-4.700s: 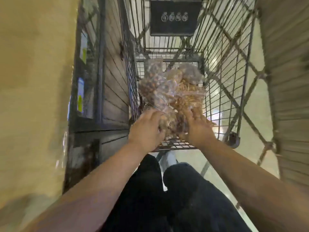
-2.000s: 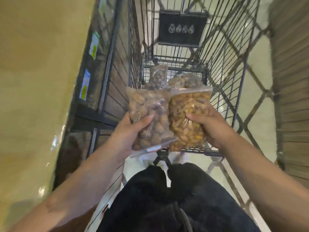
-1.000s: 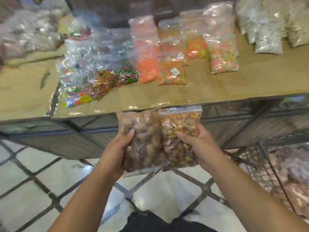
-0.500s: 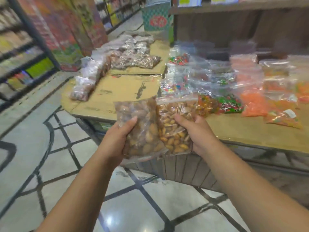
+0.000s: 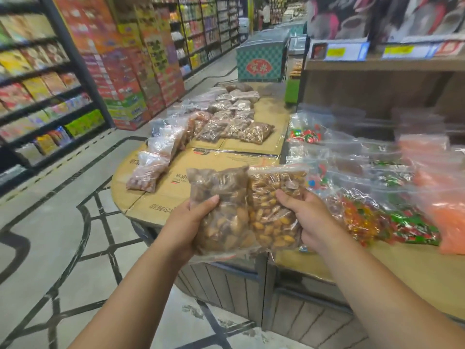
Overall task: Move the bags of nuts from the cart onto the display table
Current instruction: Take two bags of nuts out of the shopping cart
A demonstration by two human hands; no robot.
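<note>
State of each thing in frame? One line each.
left hand: grips brown nut bag
right hand: grips golden nut bag
brown nut bag: upright, held in air
golden nut bag: upright, beside brown nut bag
other nut bags: lying flat on display table
candy bags: lying flat

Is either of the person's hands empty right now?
No, the left hand grips a clear plastic bag of dark brown nuts and the right hand grips a clear plastic bag of golden nuts.
</note>
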